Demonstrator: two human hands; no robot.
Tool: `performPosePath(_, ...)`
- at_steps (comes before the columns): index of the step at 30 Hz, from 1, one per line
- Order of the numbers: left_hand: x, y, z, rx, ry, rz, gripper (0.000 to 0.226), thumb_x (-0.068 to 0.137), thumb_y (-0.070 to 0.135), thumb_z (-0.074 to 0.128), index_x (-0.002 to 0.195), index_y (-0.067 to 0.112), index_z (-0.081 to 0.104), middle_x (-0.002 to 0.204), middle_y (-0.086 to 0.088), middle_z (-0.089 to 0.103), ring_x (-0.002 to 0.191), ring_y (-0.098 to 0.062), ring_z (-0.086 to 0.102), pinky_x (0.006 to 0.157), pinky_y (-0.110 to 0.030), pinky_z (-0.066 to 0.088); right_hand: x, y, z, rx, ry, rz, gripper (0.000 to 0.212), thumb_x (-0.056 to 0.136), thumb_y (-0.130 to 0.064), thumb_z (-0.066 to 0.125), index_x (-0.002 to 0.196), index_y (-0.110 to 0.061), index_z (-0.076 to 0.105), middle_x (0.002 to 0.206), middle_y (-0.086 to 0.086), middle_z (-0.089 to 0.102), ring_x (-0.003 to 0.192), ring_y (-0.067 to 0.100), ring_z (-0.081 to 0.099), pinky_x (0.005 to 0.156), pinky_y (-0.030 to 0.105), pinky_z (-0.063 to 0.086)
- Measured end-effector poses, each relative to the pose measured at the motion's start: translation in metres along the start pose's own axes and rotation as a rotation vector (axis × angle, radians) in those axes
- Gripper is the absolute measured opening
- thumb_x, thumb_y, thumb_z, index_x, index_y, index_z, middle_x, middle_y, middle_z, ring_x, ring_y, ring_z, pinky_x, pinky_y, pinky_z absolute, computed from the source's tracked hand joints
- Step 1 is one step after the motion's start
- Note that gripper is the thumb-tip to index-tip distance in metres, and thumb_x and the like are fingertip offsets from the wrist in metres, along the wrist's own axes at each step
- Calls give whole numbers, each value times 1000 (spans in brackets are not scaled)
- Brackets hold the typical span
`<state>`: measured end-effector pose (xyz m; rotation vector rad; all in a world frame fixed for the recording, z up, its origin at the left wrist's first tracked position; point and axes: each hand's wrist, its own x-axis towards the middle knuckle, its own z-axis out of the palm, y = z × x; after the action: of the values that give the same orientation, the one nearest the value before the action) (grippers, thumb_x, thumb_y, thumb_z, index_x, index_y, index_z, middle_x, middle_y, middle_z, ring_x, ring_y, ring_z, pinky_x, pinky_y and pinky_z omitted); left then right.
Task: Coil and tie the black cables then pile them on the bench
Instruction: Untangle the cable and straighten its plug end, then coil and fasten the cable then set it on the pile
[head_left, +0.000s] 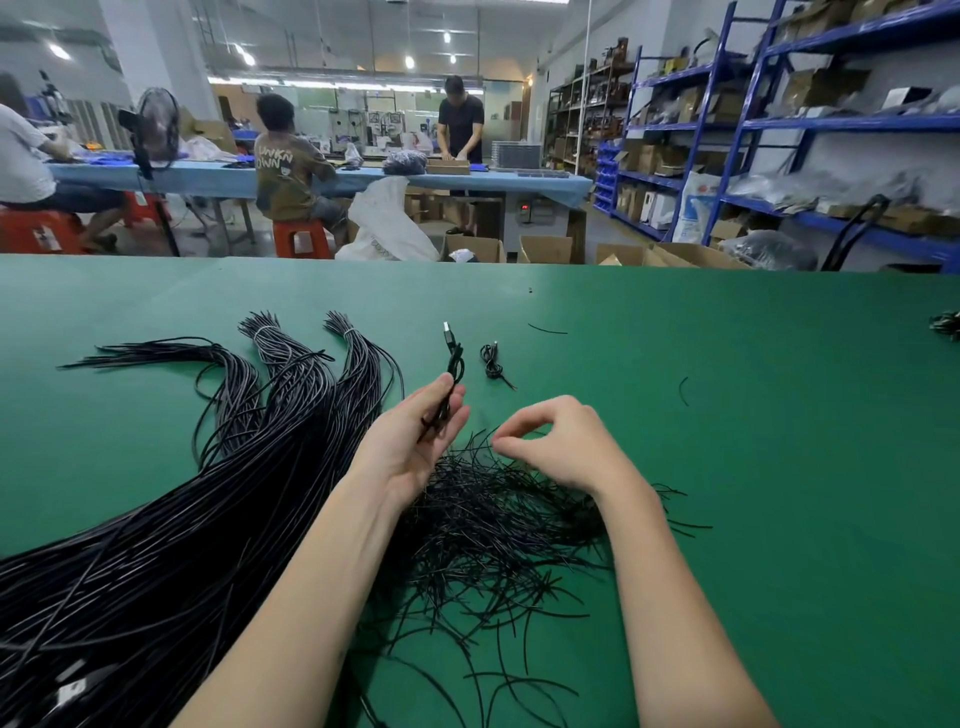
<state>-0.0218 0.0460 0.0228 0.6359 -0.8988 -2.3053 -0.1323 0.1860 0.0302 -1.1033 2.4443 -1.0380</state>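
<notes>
Green bench carries a large mass of loose black cables at left and a heap of short ties centrally. Left hand pinches a coiled cable, plug upward; right hand hovers over the ties, fingers curled, thumb and forefinger nearly meeting, whether on a tie cannot be told. One tied cable lies just beyond.

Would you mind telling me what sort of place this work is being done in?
Most likely a small factory or assembly workshop: bundles of black cables lie on a green bench, blue shelves hold boxes, and other people work at a long table.

left hand gripping coiled cable, green bench
</notes>
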Motion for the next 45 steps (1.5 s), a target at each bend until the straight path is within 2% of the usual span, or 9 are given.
performPosePath(6,1,0,-3,9,-18,3,6,88,6,72,86,1,70,77,-9,76,65,-10,72,58,-20,58,-5,9,-20,127,-21,7,5,87,-32,77,83,-31,79,80,-14,77,61,-2,65,56,14,46)
performPosePath(12,1,-9,-1,144,-97,111,13,86,7,73,94,-2,72,82,-10,75,66,-11,70,66,-22,59,-8,-7,-31,719,265,-32,2,90,-20,77,90,-22,78,81,-9,78,56,1,62,49,15,48)
performPosePath(16,0,-16,4,277,-107,219,12,87,7,73,93,-4,72,78,-12,74,66,-14,70,68,-24,59,-4,-27,-4,545,196,-69,5,86,-15,76,83,-20,78,68,-10,74,48,3,57,45,18,44)
performPosePath(25,-4,-17,6,441,-111,424,4,88,4,73,85,2,76,80,-9,77,66,-16,71,68,-24,59,0,-28,-1,272,263,-101,3,75,-32,80,73,-33,78,65,-17,72,51,-6,59,61,23,54)
performPosePath(28,-5,-15,7,454,-121,484,8,89,1,71,84,5,76,78,-7,77,69,-16,72,68,-23,59,-2,-31,1,354,210,-100,9,82,-31,82,77,-25,79,62,-11,72,46,-1,55,49,19,51)
performPosePath(33,-6,-12,7,472,-182,508,8,90,3,70,88,7,76,74,-8,76,67,-15,70,70,-23,58,-4,-29,-1,890,-22,135,6,87,-14,78,82,-10,77,61,-7,64,46,1,44,39,11,34)
performPosePath(38,-8,-9,6,528,-266,523,8,90,2,70,91,7,76,77,-7,76,70,-14,70,71,-22,58,-3,-25,-3,1123,-190,276,28,88,-13,74,60,-15,77,60,-7,56,42,1,42,33,8,30)
performPosePath(42,-10,-7,9,453,-304,493,7,85,9,74,90,8,78,78,-8,76,71,-15,70,73,-23,58,-4,-24,2,1275,-215,268,8,70,-18,80,66,-12,76,62,-6,56,43,1,44,34,8,31)
performPosePath(45,-13,-7,10,376,-306,449,11,76,19,78,84,14,82,78,-8,75,72,-14,70,75,-24,58,-2,-19,5,1269,-145,227,15,72,-18,81,80,-11,71,63,-6,57,45,1,47,36,8,33)
